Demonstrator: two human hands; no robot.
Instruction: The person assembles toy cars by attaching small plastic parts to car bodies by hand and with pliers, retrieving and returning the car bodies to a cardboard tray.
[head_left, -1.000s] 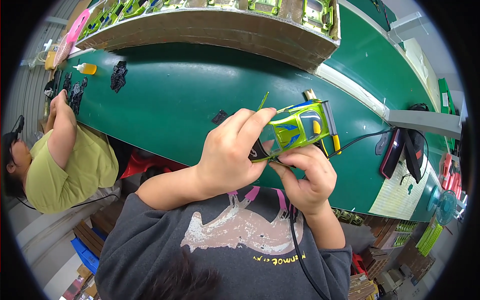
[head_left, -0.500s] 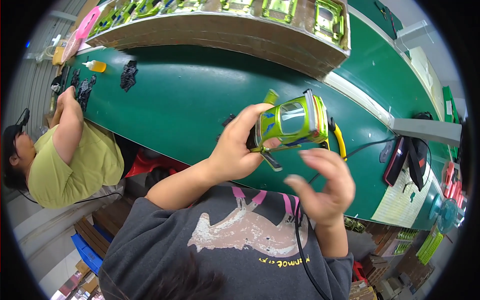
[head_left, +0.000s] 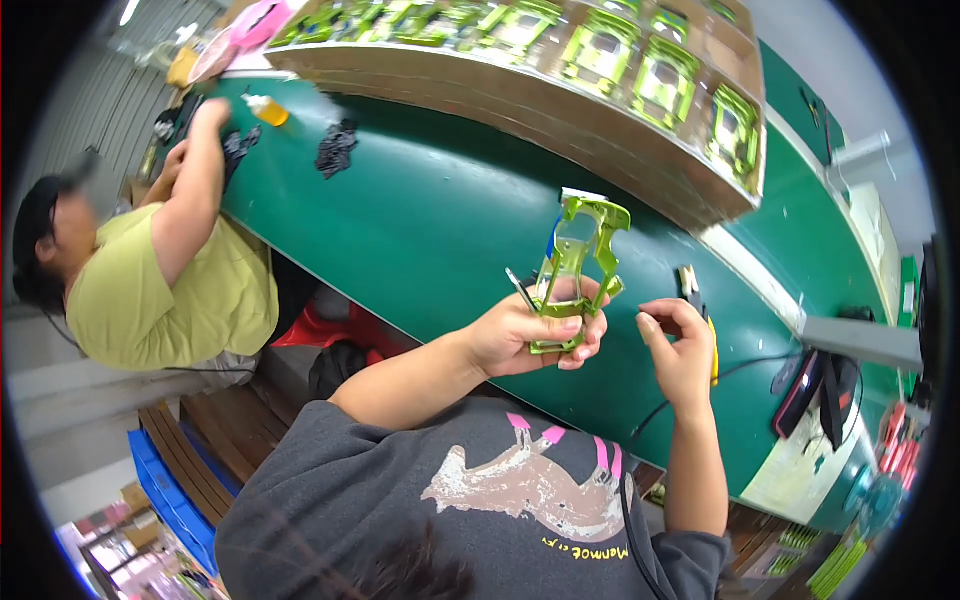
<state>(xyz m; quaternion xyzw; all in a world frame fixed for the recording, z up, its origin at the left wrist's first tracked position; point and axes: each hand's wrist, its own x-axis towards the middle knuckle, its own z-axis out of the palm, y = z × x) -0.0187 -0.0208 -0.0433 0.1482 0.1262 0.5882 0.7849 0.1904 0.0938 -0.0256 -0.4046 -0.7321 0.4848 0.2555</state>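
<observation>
A shiny green toy car body shell is tipped up, its hollow inside and cut-out frame facing me. My left hand grips its lower end, thumb across the front and fingertips round the side. A small dark flap with a silvery edge sticks out beside the thumb. To the right of the shell, apart from it, is my right hand. Its fingers are curled, with the thumb close to the index finger; whether anything small is between them is hidden. Yellow-handled pliers lie partly behind this hand.
A long cardboard box of green car shells stands along the back of the green table. A co-worker sits at left, near a yellow-liquid bottle and black crumpled scraps. A grey post and a phone are at right.
My left hand has turned the car shell from its outside to its hollow inside. My right hand's fingers have drawn together. The view has shifted, and the co-worker's arm has moved.
</observation>
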